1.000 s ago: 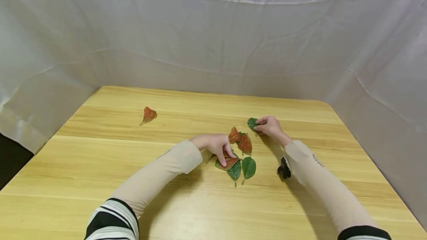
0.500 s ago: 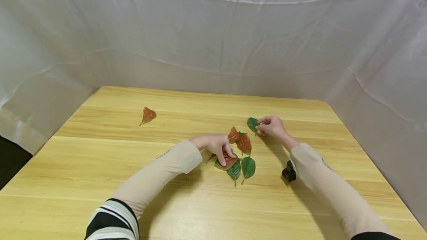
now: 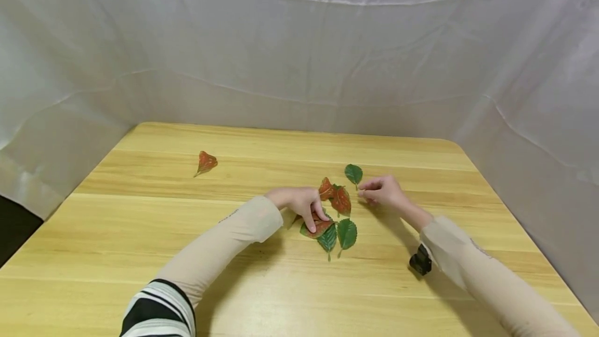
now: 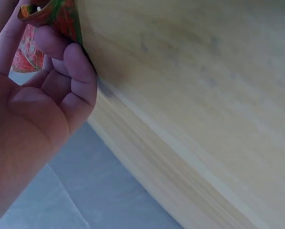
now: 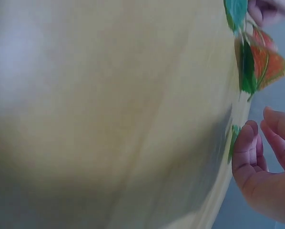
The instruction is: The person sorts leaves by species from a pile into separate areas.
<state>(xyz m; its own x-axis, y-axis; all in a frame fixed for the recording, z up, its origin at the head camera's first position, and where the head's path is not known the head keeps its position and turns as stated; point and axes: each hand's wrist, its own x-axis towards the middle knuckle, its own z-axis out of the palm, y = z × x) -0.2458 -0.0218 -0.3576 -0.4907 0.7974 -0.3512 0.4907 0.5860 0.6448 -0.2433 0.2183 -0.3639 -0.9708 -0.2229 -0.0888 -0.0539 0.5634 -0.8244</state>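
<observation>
My left hand reaches over a cluster of leaves in the head view, its thumb and index finger on a red leaf. That leaf bends up at the fingertips in the left wrist view, where the other fingers are curled. Under and beside it lie a dark green leaf and a serrated green leaf. My right hand is just off the stem of a separate green leaf. A small gap shows between its thumb and fingers, with nothing seen held.
Two overlapping red leaves lie between the hands, a bit of green under them. Another red leaf lies alone at the far left of the wooden table. A pale sheet surrounds the table; a black device sits at my right wrist.
My right hand has let go of the far green leaf and drawn back toward me and slightly right. My left hand stays in place on the red leaf.
</observation>
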